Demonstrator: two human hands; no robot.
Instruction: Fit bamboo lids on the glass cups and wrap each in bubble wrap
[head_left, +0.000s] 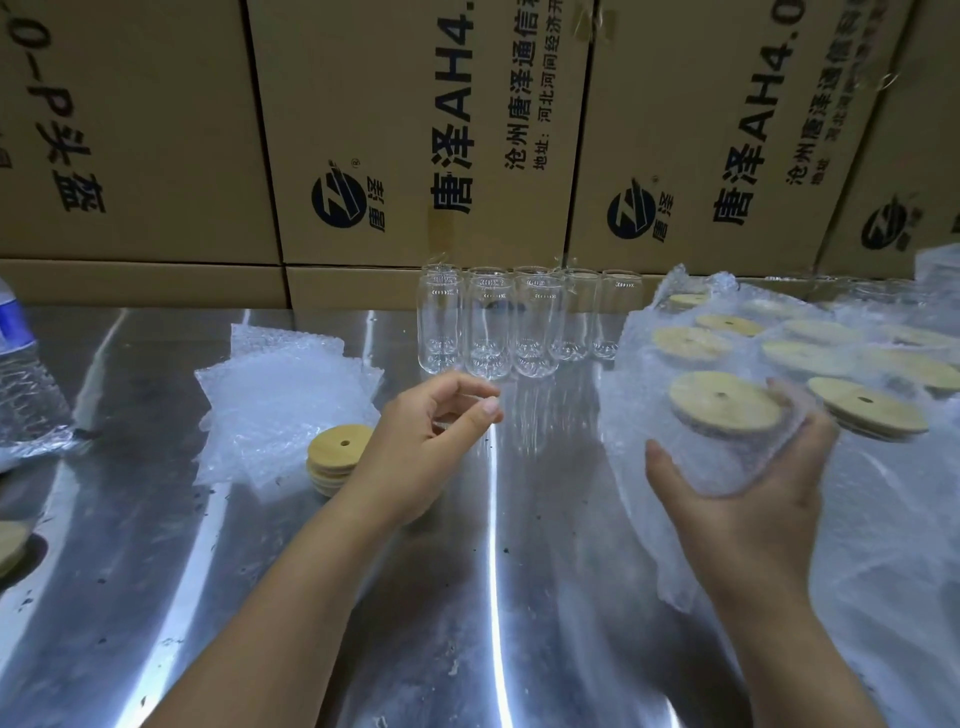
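Grip of right hand (753, 519) clasps bubble-wrapped cup (727, 460) with round bamboo lid (722, 402); left hand (415, 447) loosely curled, empty.

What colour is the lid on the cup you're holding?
The lid on the wrapped cup is pale tan bamboo, dark centre hole; head view.

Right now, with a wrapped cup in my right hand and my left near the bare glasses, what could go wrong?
First, the wrapped cup is held by your right hand alone above the steel table; the slick wrap could let it slip. Second, the bare glass cups stand packed together just past your left hand; a careless grab could knock over its neighbours.
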